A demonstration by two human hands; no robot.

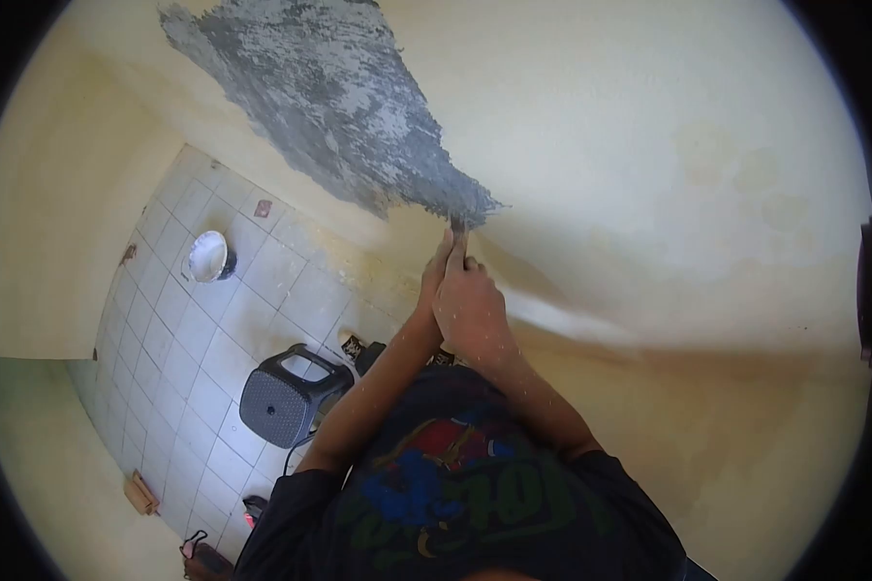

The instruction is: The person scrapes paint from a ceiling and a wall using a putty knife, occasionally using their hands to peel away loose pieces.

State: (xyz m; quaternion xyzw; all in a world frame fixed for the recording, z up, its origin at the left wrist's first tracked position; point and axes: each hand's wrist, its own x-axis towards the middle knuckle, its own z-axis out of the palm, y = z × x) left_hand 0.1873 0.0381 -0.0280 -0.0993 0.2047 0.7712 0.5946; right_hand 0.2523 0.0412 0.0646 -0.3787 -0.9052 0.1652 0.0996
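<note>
My right hand (472,302) is closed round the handle of a scraper (458,223), with a finger stretched up along it. Against it from the left, my left hand (437,270) also grips the tool, its fingers pointing toward the blade. Most of the handle is hidden by my hands. The blade end meets the lower tip of a rough grey patch (344,102) on the cream wall (610,126). Small pale flecks dot my forearms and dark shirt.
Below left, a white-lined bucket (208,258) and a dark plastic stool (286,397) stand on the tiled floor (266,271). A brown block-like object (140,494) lies by the far wall. A dark bag-like item (203,560) sits at the bottom left.
</note>
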